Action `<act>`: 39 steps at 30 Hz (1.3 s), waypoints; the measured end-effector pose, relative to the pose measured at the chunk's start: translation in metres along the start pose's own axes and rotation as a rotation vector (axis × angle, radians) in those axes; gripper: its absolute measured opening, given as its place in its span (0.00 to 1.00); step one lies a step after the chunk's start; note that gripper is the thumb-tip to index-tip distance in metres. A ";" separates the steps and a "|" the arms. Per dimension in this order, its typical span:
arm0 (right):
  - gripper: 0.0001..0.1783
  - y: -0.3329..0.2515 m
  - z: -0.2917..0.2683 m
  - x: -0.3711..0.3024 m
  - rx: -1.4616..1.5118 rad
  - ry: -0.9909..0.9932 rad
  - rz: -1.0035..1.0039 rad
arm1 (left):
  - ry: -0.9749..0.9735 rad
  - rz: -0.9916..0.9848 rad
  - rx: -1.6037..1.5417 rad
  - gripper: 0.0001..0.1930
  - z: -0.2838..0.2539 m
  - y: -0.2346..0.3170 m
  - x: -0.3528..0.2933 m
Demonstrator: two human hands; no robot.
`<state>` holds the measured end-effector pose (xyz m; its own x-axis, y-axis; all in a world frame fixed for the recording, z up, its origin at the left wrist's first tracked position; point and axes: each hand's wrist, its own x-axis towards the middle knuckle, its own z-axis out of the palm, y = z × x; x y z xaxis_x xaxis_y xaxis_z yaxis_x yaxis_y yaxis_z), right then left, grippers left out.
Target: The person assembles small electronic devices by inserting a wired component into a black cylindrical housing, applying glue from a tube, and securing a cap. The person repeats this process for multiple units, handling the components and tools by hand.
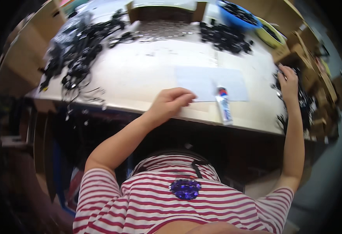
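My left hand (pixel 171 102) is over the front edge of the white table, its fingers curled and pressed together. A small dark spot shows at its fingertips, too small to name. Just right of it lies a pale blue sheet (pixel 202 80), with a white and blue squeeze tube (pixel 225 109) with a red and dark end across its front edge. My right hand (pixel 289 81) is at the table's right edge, beside a heap of black strap-like pieces (pixel 304 99). Its thumb and fingers are bent together at the heap; what they hold cannot be made out.
Tangled black pieces (pixel 86 46) cover the table's left side. Small clear or silvery bits (pixel 163 31) lie at the back before a cardboard box (pixel 163 14). Another black pile (pixel 226 38) lies near a blue basin (pixel 239 17) and a yellow-green basin (pixel 270 35). Cardboard boxes (pixel 303 50) stand right.
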<state>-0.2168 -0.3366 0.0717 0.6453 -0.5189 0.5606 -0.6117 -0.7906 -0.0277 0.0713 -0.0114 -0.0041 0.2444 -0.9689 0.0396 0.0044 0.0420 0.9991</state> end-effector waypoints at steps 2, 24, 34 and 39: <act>0.17 -0.120 0.009 0.003 0.312 -0.002 -0.190 | -0.025 -0.005 0.028 0.10 -0.010 0.003 -0.002; 0.10 -0.366 0.114 -0.003 1.028 -0.189 -0.635 | 0.511 -0.246 1.533 0.17 -0.264 -0.016 0.126; 0.10 -0.373 0.104 -0.010 0.897 -0.103 -0.749 | 0.371 0.107 1.565 0.18 -0.230 0.023 0.205; 0.09 -0.371 0.103 -0.008 0.880 -0.102 -0.745 | 0.409 0.104 1.684 0.27 -0.261 -0.002 0.296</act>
<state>0.0519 -0.0725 -0.0079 0.7704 0.1790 0.6119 0.4400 -0.8438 -0.3073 0.3966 -0.2341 0.0019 0.3890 -0.8481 0.3597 -0.8935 -0.4424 -0.0770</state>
